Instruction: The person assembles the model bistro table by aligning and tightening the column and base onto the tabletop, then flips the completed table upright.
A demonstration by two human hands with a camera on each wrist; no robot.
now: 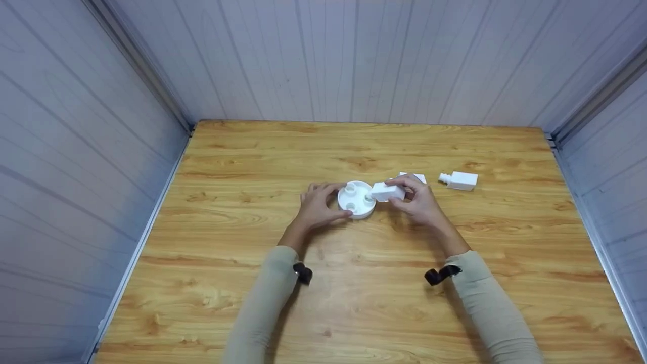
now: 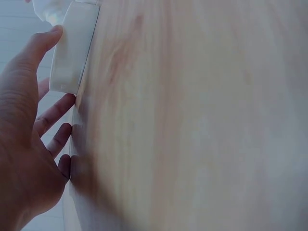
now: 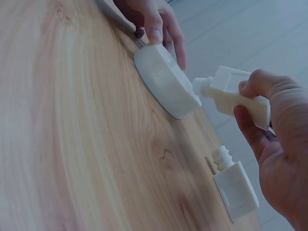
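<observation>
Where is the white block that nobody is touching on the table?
In the head view the loose white block lies on the wooden table to the right of the right hand, apart from it and from the round base.

Showing plain white all over: round disc, small block, second block and the far bottle-shaped piece. Glowing honey-orange with darker brown grain swirls, the wooden table. Wearing pale beige, both sleeves, with black wrist straps. Looking grey-lilac with thin stripes, the panel walls.
</observation>
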